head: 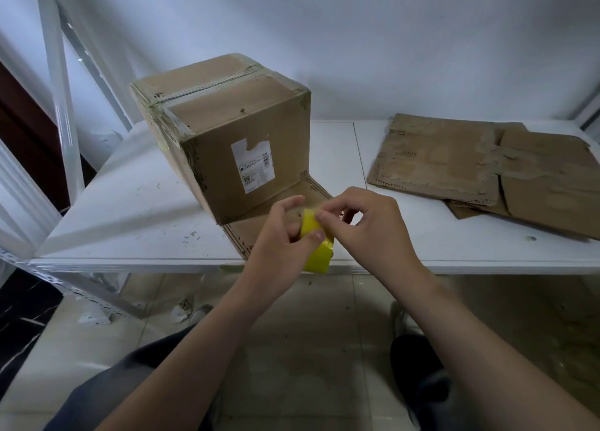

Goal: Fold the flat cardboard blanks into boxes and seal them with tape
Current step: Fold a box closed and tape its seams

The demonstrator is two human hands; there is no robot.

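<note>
White shelf top [130, 210]: box [246, 145] stands near the front edge, upper seam taped, one flap [305, 193] splayed forward. Left hand [279, 245] grips the yellow tape roll [316, 249]; right hand [367, 223] pinches at it, probably hunting the end. Next: peel a strip free.

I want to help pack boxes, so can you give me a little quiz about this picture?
1. True or false: the tape roll in the left hand is blue.
2. Where do the flat cardboard blanks lie? A: on the floor. B: on the table, right of the box. C: inside the box.
3. What is stuck on the side of the box that faces us?
Key: 1 false, it is yellow. 2 B. 3 a white label.
</note>
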